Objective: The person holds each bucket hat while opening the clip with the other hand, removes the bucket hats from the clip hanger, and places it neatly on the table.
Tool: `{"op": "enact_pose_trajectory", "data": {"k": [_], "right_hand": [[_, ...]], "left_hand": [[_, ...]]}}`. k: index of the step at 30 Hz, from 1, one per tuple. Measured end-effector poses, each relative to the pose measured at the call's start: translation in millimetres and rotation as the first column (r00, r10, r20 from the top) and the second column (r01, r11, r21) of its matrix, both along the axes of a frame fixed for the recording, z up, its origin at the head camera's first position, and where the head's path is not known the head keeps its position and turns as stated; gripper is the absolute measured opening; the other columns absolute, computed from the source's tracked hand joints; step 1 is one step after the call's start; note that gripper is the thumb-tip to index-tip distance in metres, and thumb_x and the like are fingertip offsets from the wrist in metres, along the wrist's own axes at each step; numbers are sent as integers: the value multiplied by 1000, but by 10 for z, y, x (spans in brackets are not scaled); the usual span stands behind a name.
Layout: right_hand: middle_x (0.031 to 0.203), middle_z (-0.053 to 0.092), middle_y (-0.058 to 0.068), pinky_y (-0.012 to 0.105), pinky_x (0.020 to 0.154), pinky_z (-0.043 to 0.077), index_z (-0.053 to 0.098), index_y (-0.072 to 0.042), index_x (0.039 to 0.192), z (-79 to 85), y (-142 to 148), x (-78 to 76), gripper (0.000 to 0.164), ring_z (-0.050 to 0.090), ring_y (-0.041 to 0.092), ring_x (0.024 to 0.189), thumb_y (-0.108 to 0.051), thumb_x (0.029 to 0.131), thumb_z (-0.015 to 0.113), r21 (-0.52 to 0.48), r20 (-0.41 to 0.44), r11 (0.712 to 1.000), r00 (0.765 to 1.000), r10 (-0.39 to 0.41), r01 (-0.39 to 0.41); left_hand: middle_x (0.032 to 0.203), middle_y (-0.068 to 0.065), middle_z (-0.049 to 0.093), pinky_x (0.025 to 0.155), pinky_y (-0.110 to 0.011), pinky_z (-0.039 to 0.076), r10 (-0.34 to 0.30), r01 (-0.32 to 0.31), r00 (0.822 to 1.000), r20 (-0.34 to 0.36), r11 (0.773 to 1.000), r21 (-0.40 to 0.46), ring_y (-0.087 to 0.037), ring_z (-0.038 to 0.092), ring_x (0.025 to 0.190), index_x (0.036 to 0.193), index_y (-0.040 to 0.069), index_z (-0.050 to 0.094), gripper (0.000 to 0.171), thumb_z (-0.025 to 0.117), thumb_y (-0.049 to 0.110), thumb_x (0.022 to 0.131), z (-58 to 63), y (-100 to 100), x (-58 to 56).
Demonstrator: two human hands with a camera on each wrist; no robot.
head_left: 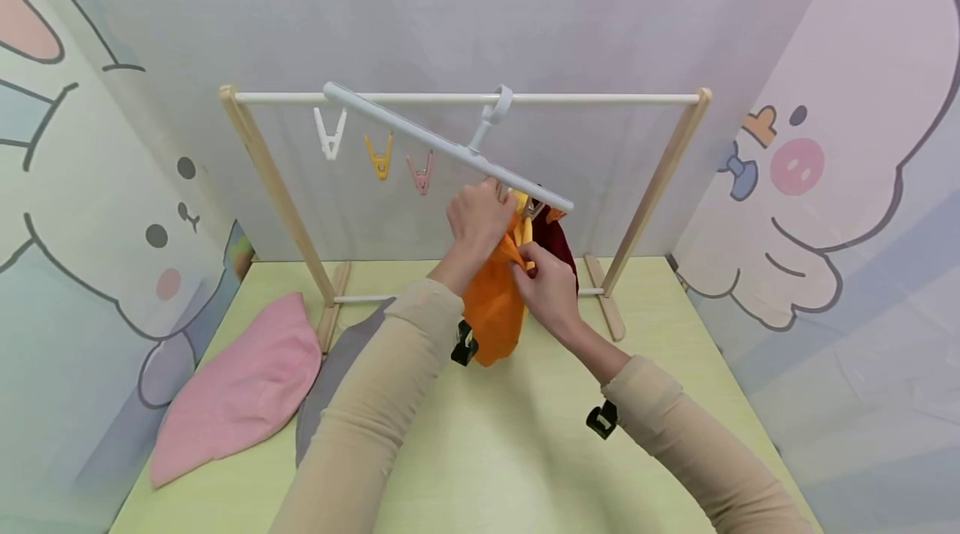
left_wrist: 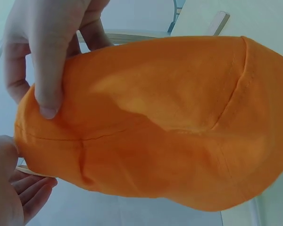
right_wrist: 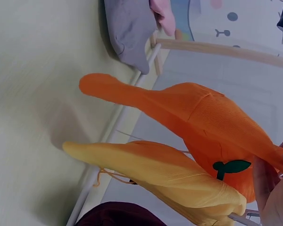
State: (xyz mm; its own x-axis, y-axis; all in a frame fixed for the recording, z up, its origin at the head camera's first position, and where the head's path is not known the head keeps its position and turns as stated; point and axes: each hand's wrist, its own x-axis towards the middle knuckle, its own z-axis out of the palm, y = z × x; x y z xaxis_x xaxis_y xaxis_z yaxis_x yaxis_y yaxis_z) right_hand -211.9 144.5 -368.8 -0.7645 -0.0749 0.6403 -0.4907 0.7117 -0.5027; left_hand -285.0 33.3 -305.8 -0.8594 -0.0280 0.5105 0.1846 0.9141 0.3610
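An orange bucket hat [head_left: 491, 305] with a green leaf patch [right_wrist: 232, 166] hangs below the low right end of a tilted white hanger [head_left: 450, 147]. My left hand [head_left: 480, 217] grips the hat's upper edge, right under the hanger bar and beside a clip; in the left wrist view, its fingers [left_wrist: 48, 94] curl over the orange cloth. My right hand [head_left: 547, 280] pinches the edge on the other side, with the thumb against the cloth in the right wrist view. Just behind it hang a yellow hat [right_wrist: 170, 176] with a cord and a dark maroon hat [head_left: 555, 242].
The hanger hooks over the white rail [head_left: 600, 99] of a wood-legged rack. White [head_left: 329, 134], yellow [head_left: 380, 157] and pink [head_left: 421, 174] clips hang along its high left side. A pink hat [head_left: 240, 392] and a grey hat [head_left: 337, 376] lie on the table at left.
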Motion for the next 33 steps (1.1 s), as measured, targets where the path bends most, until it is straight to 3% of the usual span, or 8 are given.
{"op": "enact_pose_trajectory", "data": {"k": [7, 16, 24, 33], "right_hand": [[77, 63, 1, 21, 53, 47, 58, -11, 84, 29, 17, 0, 7, 56, 10, 57, -16, 79, 61, -17, 22, 1000, 1000, 18, -18], [75, 62, 0, 22, 50, 44, 59, -12, 83, 48, 21, 17, 6, 52, 10, 54, -16, 80, 61, -36, 58, 999, 998, 12, -10], [77, 62, -1, 21, 48, 44, 59, -14, 83, 2, 11, 52, 5, 50, 8, 50, -17, 80, 61, -39, 117, 998, 992, 45, -40], [78, 62, 0, 21, 45, 42, 58, -14, 83, -26, 10, 77, 6, 47, 10, 46, -18, 80, 61, -17, 186, 1000, 982, 26, -23]], "left_hand": [[48, 2, 31, 41, -26, 24, 5, -4, 1000, -28, 1000, 14, -14, 34, 43, 61, 16, 45, 29, 48, 33, 84, 5, -25, -13], [48, 2, 25, 40, -24, 18, -14, 16, 999, -32, 999, 37, -12, 19, 44, 55, 15, 36, 32, 44, 26, 85, 7, -58, -14], [47, 2, 27, 40, -25, 19, -25, 26, 999, -25, 998, 49, -12, 21, 43, 56, 15, 36, 32, 46, 27, 84, 5, -80, 0], [48, 2, 32, 40, -25, 23, -22, 22, 1000, 8, 999, 43, -13, 31, 43, 63, 16, 47, 26, 48, 32, 84, 8, -50, 25]]}}
